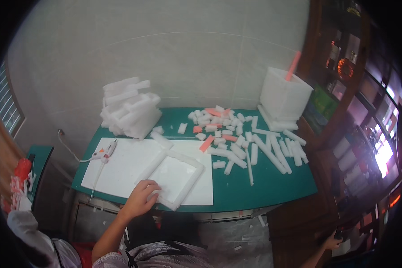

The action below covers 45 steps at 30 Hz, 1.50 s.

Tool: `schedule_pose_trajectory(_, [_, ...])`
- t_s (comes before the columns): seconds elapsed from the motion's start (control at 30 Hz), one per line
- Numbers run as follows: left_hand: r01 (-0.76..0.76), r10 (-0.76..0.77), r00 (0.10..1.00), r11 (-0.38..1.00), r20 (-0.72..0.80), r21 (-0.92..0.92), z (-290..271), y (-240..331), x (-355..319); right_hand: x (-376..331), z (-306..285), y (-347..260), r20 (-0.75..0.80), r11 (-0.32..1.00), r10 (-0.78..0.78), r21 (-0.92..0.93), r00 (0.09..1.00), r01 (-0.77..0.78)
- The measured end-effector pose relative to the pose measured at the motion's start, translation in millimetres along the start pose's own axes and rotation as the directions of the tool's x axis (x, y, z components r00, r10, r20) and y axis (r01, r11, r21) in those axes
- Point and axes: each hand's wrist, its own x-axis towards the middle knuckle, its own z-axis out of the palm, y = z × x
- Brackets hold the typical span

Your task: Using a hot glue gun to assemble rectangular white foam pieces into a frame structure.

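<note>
A four-sided frame of white foam strips (190,184) lies on a white sheet (120,172) at the front of the green table. My left hand (143,196) is at its near left corner, fingers bent over the strip there and hiding that corner. Far to the right, away from the table, my right hand (332,241) is stretched out at the lower edge, closed round a small dark thing that I cannot make out. On the sheet's left part lies a white glue gun (105,152) with its cord running left.
A stack of white foam strips (129,107) stands at the back left. Many loose white and pink foam pieces (223,127) spread over the green table (272,190). At the back right, a white foam box (283,96) holds a pink strip. Another person (31,236) is at lower left.
</note>
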Motion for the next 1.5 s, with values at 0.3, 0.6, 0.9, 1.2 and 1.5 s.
schedule_pose_trajectory(0.3, [-0.006, 0.007, 1.000, 0.998, -0.011, 0.067, 10, -8, -8, -7, -61, -67, 0.082, 0.993, -0.043, 0.110, 0.996, 0.034])
schedule_pose_trajectory(0.6, [0.020, -0.031, 0.987, 0.997, 0.155, 0.070, 10, -5, -9, 0, -73, -56, 0.291, 0.951, 0.183, 0.189, 0.939, -0.244])
schedule_pose_trajectory(0.9, [-0.004, 0.000, 0.993, 1.000, 0.115, 0.030, 11, 5, -1, 19, -66, -18, 0.284, 0.970, -0.173, 0.215, 0.943, 0.114])
schedule_pose_trajectory(1.2, [0.026, -0.023, 0.998, 0.999, -0.065, 0.038, -16, -18, 4, -110, -156, -35, 0.217, 0.925, -0.297, 0.306, 0.930, 0.224])
schedule_pose_trajectory(1.5, [0.060, -0.032, 0.992, 0.971, -0.123, 0.233, -2, -71, 40, -284, -382, -272, 0.498, 0.408, -0.695, 0.867, 0.519, -0.286])
